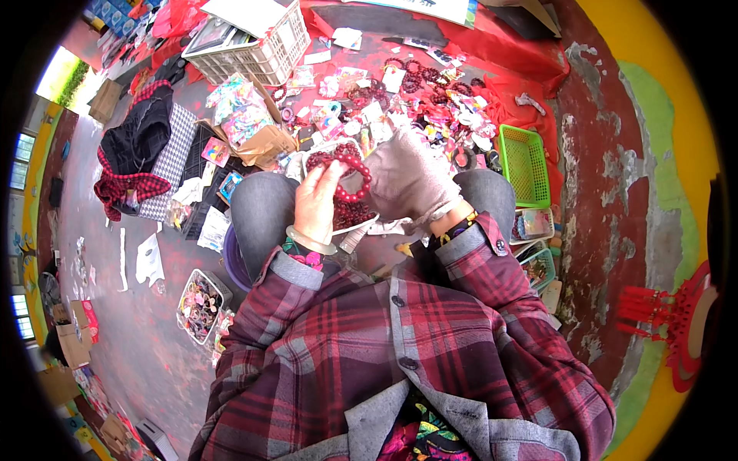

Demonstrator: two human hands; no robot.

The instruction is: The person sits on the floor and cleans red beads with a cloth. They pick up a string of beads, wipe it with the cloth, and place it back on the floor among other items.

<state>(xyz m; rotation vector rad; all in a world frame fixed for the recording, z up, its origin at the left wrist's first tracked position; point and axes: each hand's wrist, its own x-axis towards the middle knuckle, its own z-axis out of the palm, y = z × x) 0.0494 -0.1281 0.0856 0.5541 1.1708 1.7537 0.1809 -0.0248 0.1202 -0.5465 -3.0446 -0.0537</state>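
My left hand point(314, 201) is closed on a beaded bracelet point(359, 177) of round red beads, pinched between thumb and fingers. Below it stands a white basket point(360, 225) with more dark red bead bracelets point(346, 213) inside. A greyish-pink cloth point(411, 170) covers my right hand down to the wrist, close beside the bracelet. The fingers under that cloth are hidden, so their pose does not show. A pale bangle sits on my left wrist.
Small packets, trinkets and bead bracelets point(411, 75) lie on red cloth ahead. A cardboard box point(257, 127) of packets and a white crate point(265, 50) stand at left. A green basket point(525, 165) stands right, and a tub of small items point(201, 307) lower left.
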